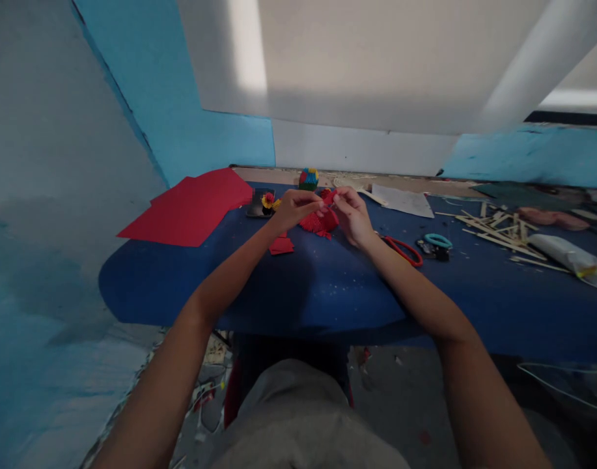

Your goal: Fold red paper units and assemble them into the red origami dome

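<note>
Over the blue table, my left hand (298,210) and my right hand (351,213) are close together, fingertips pinched on a small piece of red paper (330,198) between them. Just below and behind my fingertips lies a red fringed paper piece (319,223). A few small red paper pieces (281,245) rest on the table under my left wrist. Beyond my left hand, a yellow and red paper flower (269,201) sits at a dark flat object (255,207).
Large red sheets (185,207) cover the table's (347,293) left end. Behind my hands stands a multicoloured object (308,178). On the right are red-handled scissors (405,251), a turquoise ring (437,241), wooden sticks (506,233), a white sheet (400,200) and a whitish tube (569,255).
</note>
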Tool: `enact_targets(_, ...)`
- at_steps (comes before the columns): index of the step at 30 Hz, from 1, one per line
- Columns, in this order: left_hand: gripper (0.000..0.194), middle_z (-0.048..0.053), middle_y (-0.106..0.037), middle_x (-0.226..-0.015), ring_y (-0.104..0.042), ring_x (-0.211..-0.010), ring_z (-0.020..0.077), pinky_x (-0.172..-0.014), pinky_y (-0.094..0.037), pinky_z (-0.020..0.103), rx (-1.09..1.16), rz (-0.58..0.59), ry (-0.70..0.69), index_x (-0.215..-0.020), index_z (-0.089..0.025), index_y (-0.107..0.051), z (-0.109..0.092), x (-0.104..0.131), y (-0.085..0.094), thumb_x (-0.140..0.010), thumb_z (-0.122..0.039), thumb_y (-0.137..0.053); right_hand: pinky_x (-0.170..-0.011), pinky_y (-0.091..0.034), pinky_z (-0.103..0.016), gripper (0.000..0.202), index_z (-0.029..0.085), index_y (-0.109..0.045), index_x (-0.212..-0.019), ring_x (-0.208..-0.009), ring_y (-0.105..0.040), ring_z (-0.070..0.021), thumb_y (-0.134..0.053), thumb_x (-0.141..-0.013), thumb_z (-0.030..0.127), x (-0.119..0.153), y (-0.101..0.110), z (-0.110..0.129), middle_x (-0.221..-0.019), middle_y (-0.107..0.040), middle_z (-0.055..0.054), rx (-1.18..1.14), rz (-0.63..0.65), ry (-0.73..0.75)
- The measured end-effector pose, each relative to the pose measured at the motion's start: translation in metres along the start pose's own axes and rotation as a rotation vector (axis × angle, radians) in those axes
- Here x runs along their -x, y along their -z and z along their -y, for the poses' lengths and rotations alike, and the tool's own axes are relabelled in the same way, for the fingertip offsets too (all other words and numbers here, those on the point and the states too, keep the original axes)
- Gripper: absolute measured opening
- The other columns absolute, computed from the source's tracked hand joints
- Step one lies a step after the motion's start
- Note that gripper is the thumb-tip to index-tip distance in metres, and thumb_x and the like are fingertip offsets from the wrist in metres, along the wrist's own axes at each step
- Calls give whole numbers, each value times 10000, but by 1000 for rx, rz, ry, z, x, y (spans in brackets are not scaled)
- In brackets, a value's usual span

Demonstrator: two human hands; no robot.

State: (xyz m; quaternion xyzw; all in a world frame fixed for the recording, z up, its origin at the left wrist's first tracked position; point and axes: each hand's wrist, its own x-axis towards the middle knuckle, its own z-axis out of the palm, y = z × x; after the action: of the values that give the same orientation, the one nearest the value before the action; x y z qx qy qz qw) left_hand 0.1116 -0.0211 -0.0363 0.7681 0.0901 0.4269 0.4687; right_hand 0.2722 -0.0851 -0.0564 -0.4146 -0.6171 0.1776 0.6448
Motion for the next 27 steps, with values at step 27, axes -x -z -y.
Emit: enact_targets(27,195,17,-693,-650,-545,-542,60,-499,-380,172,-221,155,48,-751,-156,-761,10,-4,17,-749,-340,-699,-731,-524,-354,141,256,-736,-798,-761,-673,-179,-596,-784,258,4,10,22,-807,-749,-7,508,119,326)
